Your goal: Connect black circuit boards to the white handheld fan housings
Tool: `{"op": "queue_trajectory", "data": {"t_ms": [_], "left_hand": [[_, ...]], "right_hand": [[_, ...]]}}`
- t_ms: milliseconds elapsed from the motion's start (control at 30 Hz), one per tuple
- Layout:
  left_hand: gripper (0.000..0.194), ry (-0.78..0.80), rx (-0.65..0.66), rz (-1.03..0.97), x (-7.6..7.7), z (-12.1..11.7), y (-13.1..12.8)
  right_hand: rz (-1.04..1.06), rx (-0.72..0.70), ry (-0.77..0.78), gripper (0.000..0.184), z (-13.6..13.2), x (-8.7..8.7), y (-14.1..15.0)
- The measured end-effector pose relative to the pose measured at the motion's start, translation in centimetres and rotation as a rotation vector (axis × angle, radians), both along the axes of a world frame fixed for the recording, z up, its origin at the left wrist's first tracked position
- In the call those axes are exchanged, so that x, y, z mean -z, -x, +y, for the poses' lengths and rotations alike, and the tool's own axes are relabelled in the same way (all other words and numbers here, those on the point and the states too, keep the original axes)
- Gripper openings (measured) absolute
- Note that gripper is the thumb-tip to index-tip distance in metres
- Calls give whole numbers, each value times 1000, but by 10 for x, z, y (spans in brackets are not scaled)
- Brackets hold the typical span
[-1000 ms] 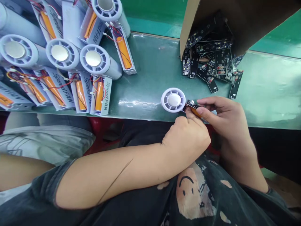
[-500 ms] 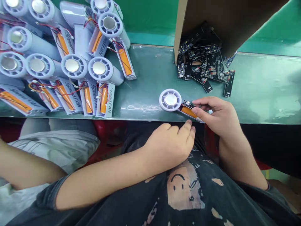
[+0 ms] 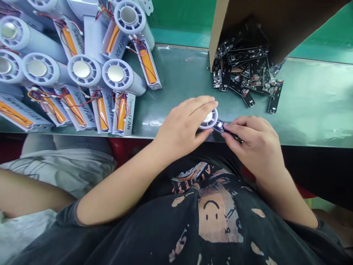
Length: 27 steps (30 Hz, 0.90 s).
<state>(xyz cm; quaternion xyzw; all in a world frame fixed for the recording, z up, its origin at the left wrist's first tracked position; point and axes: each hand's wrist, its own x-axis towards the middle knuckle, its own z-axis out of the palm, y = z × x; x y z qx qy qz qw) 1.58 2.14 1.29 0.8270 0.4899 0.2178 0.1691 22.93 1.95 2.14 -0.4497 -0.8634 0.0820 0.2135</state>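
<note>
My left hand [image 3: 190, 123] is wrapped over a pale lilac handheld fan [image 3: 211, 119], its round slotted end with a silver centre showing between thumb and fingers. To the right of that, my right hand [image 3: 250, 141] pinches a narrow black circuit board [image 3: 219, 126] between thumb and fingertips. The board lies along the fan's handle, its near end against the round part. The orange battery seen there earlier is covered now. Much of the fan's body is hidden under my left hand.
Several lilac fans [image 3: 116, 73] with orange batteries and loose wires crowd the table's left. At the back right, a cardboard box [image 3: 217, 33] on its side spills black circuit boards [image 3: 248, 73]. Beside me on the left sits another person [image 3: 35, 195].
My left hand has risen from the table edge and closed over the fan's round end. The board has come down over the battery, with my right hand still on it.
</note>
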Motion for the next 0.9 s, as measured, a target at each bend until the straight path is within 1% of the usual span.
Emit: {"op": "queue_trajectory", "data": {"t_ms": [133, 300, 433, 567, 633, 700, 767, 867, 900], "left_hand": [[46, 25, 18, -62, 2, 4, 2], [46, 30, 37, -80, 0, 5, 2], [46, 46, 25, -38, -3, 5, 2], [47, 79, 38, 51, -10, 3, -1], [42, 63, 36, 110, -12, 1, -5], [29, 6, 34, 165, -14, 0, -10], [18, -30, 45, 195, -15, 1, -14], [16, 19, 72, 180, -17, 5, -17], [16, 47, 77, 170, -18, 6, -17]], "right_hand": [[-38, 0, 9, 17, 0, 1, 1], [8, -24, 39, 17, 0, 4, 0], [-7, 30, 76, 18, -6, 4, 3], [-13, 67, 118, 18, -8, 6, 5], [-20, 79, 125, 18, -8, 8, 5], [-2, 83, 136, 18, -8, 9, 1], [63, 76, 166, 22, -7, 10, -6], [153, 99, 228, 37, -9, 10, -21], [153, 107, 243, 37, -10, 10, -26]]}}
